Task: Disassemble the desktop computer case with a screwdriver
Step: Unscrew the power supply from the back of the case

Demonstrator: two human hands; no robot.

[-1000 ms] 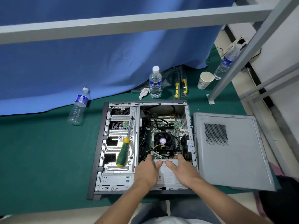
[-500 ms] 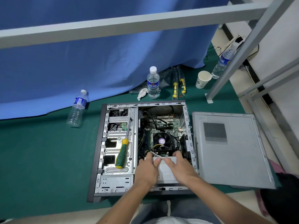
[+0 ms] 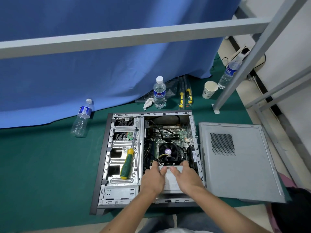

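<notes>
The open computer case (image 3: pixel 102 158) lies on its side on the green mat, motherboard and CPU fan (image 3: pixel 168 151) exposed. A green-and-yellow screwdriver (image 3: pixel 127 163) rests loose on the drive cage. In the case's near right corner sits the grey power supply (image 3: pixel 171 180). My left hand (image 3: pixel 154 178) and my right hand (image 3: pixel 184 178) lie on top of it side by side, fingers reaching over its far edge. The fingertips are hidden behind that edge. The removed side panel (image 3: pixel 239 165) lies flat to the right of the case.
Three water bottles stand or lie around: one (image 3: pixel 82 117) left of the case, one (image 3: pixel 159 93) behind it, one (image 3: pixel 229 72) at the far right. A paper cup (image 3: pixel 209 89), two yellow-handled tools (image 3: pixel 185 96) and a grey metal frame leg (image 3: pixel 235 71) are at the back right.
Both hands have stayed on the power supply and shifted slightly apart along its far edge. The screwdriver has not moved.
</notes>
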